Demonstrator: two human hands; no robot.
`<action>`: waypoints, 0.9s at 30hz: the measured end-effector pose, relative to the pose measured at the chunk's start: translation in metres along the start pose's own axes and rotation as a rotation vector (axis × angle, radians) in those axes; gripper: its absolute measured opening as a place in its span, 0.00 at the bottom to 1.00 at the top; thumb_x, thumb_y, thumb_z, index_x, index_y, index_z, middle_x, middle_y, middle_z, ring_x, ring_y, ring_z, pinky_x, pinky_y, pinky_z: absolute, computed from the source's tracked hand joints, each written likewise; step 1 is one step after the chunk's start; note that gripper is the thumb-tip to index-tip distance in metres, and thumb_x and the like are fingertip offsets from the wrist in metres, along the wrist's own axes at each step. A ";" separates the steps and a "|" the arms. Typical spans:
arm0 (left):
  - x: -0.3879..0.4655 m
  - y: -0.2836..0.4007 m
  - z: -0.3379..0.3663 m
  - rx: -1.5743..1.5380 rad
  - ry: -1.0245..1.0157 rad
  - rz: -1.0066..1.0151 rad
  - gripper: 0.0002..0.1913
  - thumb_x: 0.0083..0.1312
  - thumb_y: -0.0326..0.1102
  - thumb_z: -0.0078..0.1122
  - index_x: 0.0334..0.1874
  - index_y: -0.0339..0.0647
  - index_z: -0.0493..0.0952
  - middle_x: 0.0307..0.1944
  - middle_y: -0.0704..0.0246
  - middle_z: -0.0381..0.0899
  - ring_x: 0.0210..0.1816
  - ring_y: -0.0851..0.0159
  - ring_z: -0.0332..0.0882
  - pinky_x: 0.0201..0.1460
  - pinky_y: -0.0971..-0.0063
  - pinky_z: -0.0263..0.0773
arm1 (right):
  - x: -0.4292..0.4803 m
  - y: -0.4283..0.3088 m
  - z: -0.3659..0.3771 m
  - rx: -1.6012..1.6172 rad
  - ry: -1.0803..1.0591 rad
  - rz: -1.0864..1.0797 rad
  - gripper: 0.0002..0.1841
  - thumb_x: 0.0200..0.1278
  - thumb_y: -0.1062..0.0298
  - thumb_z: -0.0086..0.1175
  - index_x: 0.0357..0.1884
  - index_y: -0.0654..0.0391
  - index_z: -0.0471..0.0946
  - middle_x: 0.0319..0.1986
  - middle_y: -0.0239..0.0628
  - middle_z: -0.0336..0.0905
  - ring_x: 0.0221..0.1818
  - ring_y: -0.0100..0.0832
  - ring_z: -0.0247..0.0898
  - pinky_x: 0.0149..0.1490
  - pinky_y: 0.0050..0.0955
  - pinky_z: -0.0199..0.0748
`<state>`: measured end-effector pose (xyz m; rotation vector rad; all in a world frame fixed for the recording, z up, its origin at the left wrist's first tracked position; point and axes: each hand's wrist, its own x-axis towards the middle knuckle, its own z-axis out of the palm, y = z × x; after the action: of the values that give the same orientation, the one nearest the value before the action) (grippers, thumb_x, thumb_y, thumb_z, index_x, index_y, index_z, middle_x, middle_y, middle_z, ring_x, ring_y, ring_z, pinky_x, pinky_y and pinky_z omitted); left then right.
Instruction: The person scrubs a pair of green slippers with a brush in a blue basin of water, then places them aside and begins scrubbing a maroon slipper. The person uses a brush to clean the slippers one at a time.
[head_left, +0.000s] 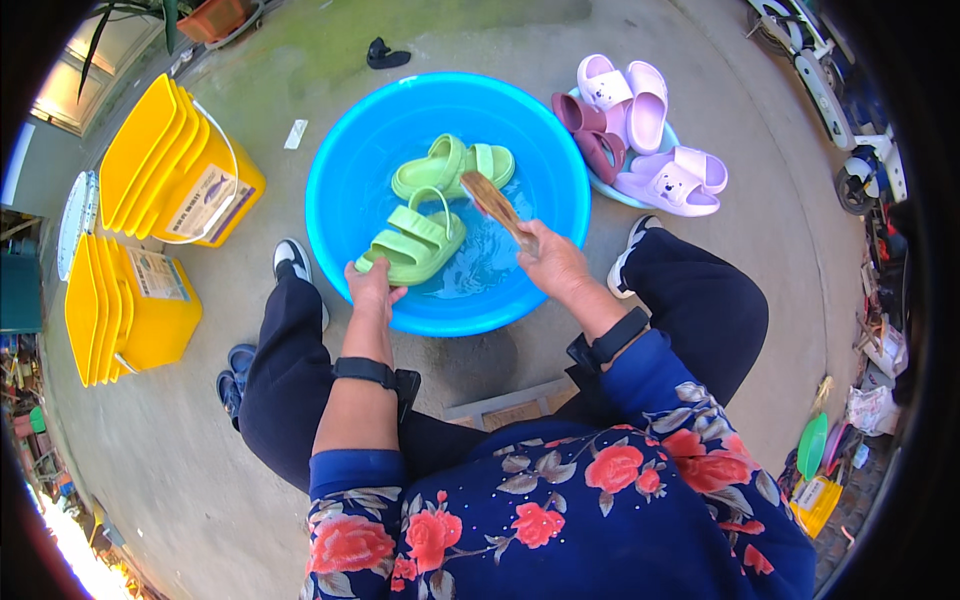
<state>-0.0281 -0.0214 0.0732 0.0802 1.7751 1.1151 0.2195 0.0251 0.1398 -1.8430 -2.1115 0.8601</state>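
Note:
A wide blue plastic basin (341, 127) with water in it stands on the ground before me. My left hand (373, 285) grips one end of a light green sandal (420, 240), tilted over the basin's near left side. The matching green sandal (450, 166) lies farther back inside the basin. In my right hand (553, 259) is a wooden-handled brush (495, 202), held above the water with its wooden back upward. Its bristles are mostly hidden underneath. The brush and the held sandal look apart.
Right of the basin, pink and lilac slippers (646, 105) and maroon footwear (600, 146) fill a pale basin (634, 201). Stacked yellow buckets (240, 172) stand at left. Dark blue shoes (238, 367) lie beside my leg, a black item (387, 54) beyond the basin. A white scooter (821, 97) is far right.

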 end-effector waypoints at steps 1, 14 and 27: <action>-0.001 0.001 0.001 -0.019 0.036 0.025 0.35 0.55 0.32 0.52 0.62 0.43 0.45 0.44 0.58 0.68 0.30 0.59 0.75 0.17 0.73 0.72 | -0.002 0.003 0.000 -0.061 -0.079 0.018 0.18 0.49 0.63 0.50 0.45 0.47 0.69 0.33 0.42 0.76 0.39 0.43 0.72 0.42 0.38 0.69; 0.001 -0.008 0.006 0.254 0.061 0.011 0.36 0.55 0.29 0.52 0.62 0.42 0.42 0.46 0.56 0.66 0.32 0.59 0.75 0.18 0.75 0.74 | 0.017 0.008 0.021 -0.425 -0.204 0.121 0.13 0.49 0.66 0.49 0.40 0.51 0.73 0.32 0.43 0.76 0.40 0.42 0.71 0.44 0.36 0.69; -0.003 -0.010 0.013 0.300 0.070 0.023 0.32 0.55 0.26 0.51 0.61 0.44 0.47 0.45 0.57 0.68 0.33 0.58 0.75 0.19 0.71 0.74 | -0.014 -0.026 0.016 -0.143 -0.298 0.169 0.16 0.50 0.64 0.50 0.43 0.54 0.68 0.35 0.46 0.75 0.39 0.44 0.71 0.44 0.39 0.69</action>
<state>-0.0122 -0.0208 0.0672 0.2456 1.9988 0.8694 0.1926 0.0060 0.1439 -2.1048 -2.2652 1.1108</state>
